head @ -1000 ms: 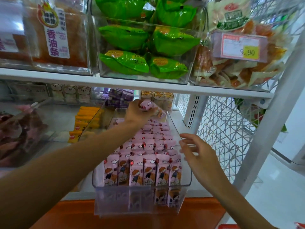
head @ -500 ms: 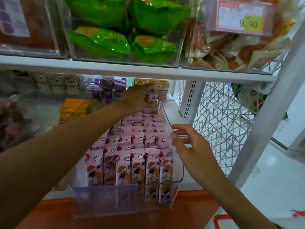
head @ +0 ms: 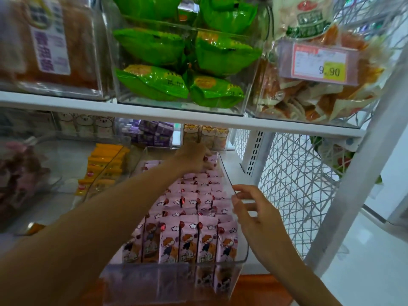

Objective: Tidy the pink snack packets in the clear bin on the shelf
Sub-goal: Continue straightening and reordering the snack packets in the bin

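Observation:
A clear bin sits pulled partway out of the lower shelf, filled with rows of upright pink snack packets showing a cartoon figure. My left hand reaches to the far end of the bin, fingers curled down onto the back packets there; its fingertips are hidden among them. My right hand is at the bin's right wall, thumb and fingers spread and lightly touching the rim.
The shelf board above hangs low over the bin, carrying green packets and a price tag. Orange packets fill the bin to the left. A white wire side panel stands to the right.
My left hand has lowered the pink packet it held into the far end of the bin. My right hand stays at the right wall.

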`<state>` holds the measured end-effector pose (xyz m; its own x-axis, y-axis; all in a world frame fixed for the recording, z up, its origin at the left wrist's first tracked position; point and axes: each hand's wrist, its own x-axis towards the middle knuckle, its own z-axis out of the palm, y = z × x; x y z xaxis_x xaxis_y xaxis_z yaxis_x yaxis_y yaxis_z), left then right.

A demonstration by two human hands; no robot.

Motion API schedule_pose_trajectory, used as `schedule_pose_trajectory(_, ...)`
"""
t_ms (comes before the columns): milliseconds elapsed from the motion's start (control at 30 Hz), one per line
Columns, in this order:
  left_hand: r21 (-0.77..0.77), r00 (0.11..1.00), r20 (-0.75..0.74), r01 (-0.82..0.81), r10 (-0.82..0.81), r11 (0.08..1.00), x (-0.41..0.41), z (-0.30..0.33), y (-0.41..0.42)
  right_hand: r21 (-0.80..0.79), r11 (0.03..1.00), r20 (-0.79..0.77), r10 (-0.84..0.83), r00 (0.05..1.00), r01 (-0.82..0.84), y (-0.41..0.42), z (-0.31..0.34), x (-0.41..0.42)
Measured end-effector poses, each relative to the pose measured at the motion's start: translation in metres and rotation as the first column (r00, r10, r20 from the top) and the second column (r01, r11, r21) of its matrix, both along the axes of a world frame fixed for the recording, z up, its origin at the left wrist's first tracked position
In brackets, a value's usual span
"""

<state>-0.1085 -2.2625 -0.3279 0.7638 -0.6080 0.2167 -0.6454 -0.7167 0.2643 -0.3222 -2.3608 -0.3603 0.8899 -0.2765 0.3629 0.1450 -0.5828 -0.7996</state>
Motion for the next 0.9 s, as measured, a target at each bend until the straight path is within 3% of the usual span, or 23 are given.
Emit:
schedule_pose_trajectory(133,0.062,0.997,-0.077,0.031,-0.027,0.998,-0.004,-0.01,-0.002,0.008,1.0,-0.001,-0.002,1.0,0.003,-0.001,0.0,-0.001)
schedule_pose_trajectory(300,-0.331,0.999,-0.002,-0.045,0.047,0.943,-0.009,-0.016,-0.006,-0.013,1.0,0.006,0.016,1.0,-0.016,-0.002,0.002,0.0)
schedule_pose_trajectory(367,-0.266,0.999,-0.001,0.03,-0.032,0.964,-0.008,-0.009,-0.001,-0.036,0.999,-0.003,0.024,1.0,-0.024,-0.003,0.004,-0.002)
schedule_pose_trajectory(500,0.063,0.995,-0.03,0.098,-0.097,0.993,-0.007,-0.004,0.002,-0.253,0.967,0.017,-0.033,0.999,0.037,-0.007,0.013,-0.01)
schedule_pose_trajectory(667,-0.228,0.999,-0.013,0.026,-0.03,0.973,-0.013,-0.007,0.0,-0.405,0.908,0.069,-0.084,0.994,0.105,-0.005,0.019,-0.017)
schedule_pose_trajectory(767,-0.572,0.997,-0.076,-0.069,0.032,0.817,-0.03,0.006,0.005,-0.468,0.875,0.102,-0.089,0.991,0.127,-0.004,0.02,-0.015)
schedule_pose_trajectory(833,-0.786,0.967,-0.255,-0.202,-0.009,0.585,-0.049,0.013,0.01,-0.49,0.857,0.13,-0.11,0.985,0.16,-0.003,0.026,-0.011)
schedule_pose_trajectory(900,-0.889,0.935,-0.347,-0.306,-0.066,0.341,-0.076,0.017,0.022,-0.482,0.861,0.132,-0.114,0.985,0.165,0.002,0.034,-0.003)
